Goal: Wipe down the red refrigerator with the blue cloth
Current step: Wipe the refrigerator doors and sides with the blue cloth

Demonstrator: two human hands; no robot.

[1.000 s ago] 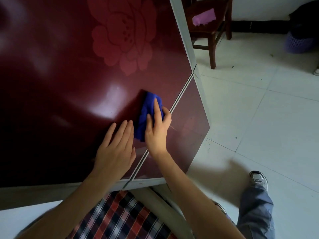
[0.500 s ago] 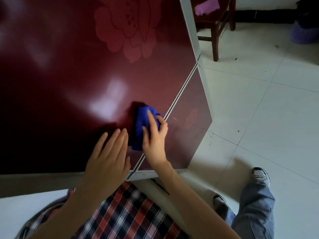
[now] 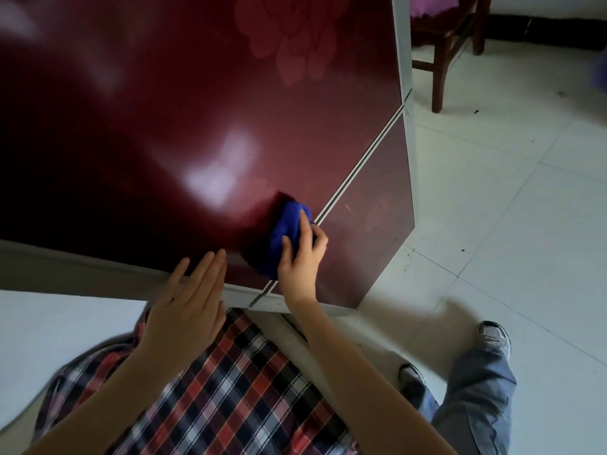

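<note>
The red refrigerator (image 3: 197, 93) has a glossy dark red door with a faint flower print, and it fills the upper left of the head view. A bunched blue cloth (image 3: 285, 231) lies against the door beside the pale seam (image 3: 361, 165) between its two panels. My right hand (image 3: 300, 261) holds the cloth against the door, index finger laid over it, thumb on its left side. My left hand (image 3: 187, 310) is flat with straight fingers, its fingertips touching the door's near grey edge, just left of the cloth.
A wooden chair (image 3: 440, 44) with a purple cloth (image 3: 433, 4) on its seat stands behind the refrigerator's right corner. White floor tiles (image 3: 509, 208) stretch to the right. My plaid shirt, jeans and shoe (image 3: 494, 336) are below.
My right hand has slid the blue cloth along the seam toward the door's near edge. My left hand has drawn back with it, from the panel to the edge.
</note>
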